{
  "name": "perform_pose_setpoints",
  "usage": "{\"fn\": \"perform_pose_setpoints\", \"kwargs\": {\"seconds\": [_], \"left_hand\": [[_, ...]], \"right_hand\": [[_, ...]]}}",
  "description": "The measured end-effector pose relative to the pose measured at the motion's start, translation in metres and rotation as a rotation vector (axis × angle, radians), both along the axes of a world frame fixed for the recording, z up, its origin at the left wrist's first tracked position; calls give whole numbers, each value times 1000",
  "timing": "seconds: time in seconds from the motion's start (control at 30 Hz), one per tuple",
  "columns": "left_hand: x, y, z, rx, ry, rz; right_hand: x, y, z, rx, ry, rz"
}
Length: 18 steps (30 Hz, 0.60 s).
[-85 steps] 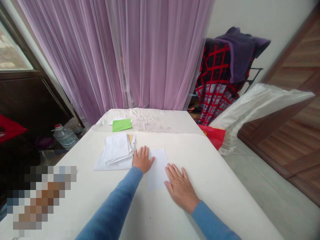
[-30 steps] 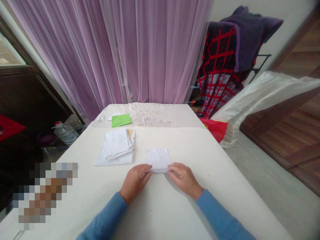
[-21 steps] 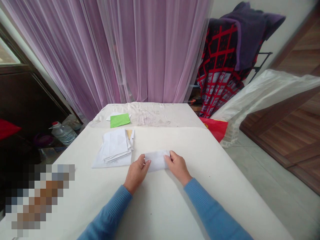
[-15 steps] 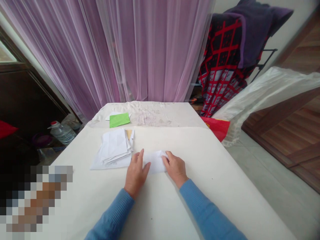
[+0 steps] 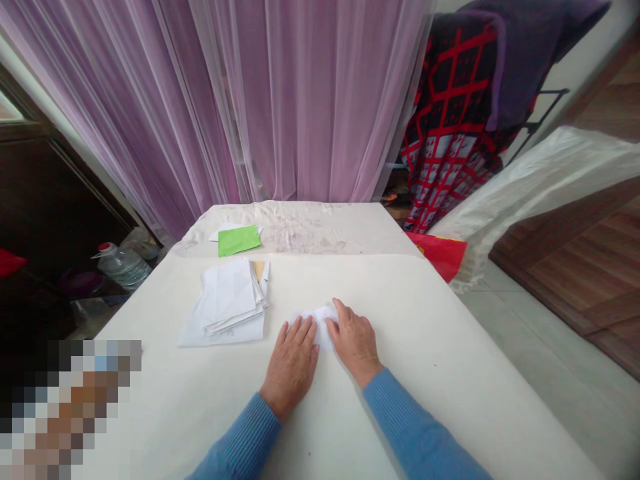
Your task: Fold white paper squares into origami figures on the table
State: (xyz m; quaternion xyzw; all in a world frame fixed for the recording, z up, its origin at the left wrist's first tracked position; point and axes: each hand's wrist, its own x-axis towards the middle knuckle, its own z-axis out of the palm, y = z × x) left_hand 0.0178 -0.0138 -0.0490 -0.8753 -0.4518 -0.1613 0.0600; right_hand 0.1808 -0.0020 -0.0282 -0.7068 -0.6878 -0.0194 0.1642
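Observation:
A small piece of white paper (image 5: pixel 323 328) lies on the white-covered table (image 5: pixel 380 287) in front of me, partly hidden by both hands. My left hand (image 5: pixel 291 365) rests flat on its left part, palm down with the fingers stretched out. At the right edge, my right hand (image 5: pixel 356 341) grips the paper, thumb on top and fingers curled round the far corner. Left of the hands sits a stack of white paper sheets (image 5: pixel 230 293), with a tan piece (image 5: pixel 259 270) showing at its back right. Beyond the stack lies a green paper (image 5: pixel 239 241) over a white one.
A purple curtain (image 5: pixel 310 100) hangs behind the table's far edge. To the right are a red bag (image 5: pixel 445 257), a sheer white cloth (image 5: pixel 525 180) and checked red-and-black fabric (image 5: pixel 455 127). A plastic bottle (image 5: pixel 123 265) stands at the left. Pixelation covers the lower left corner.
My left hand has moved right and laid its fingers flat over the paper's left part. My right hand stays at the right edge. The view has shifted slightly.

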Motion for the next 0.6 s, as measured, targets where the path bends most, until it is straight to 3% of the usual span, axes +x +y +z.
{"fn": "perform_pose_setpoints", "kwargs": {"seconds": [0.13,0.23,0.37,0.6], "left_hand": [[1,-1,2,12,-22,12],[3,-2,4,-12,-41,24],[3,-1,6,-39,-58,38],[3,0,7,-48,-63,84]], "right_hand": [[4,-1,-5,205,27,35],[6,-4,-6,248,55,189],[4,-8,-8,101,50,394],[2,-8,-10,-101,-10,344]]}}
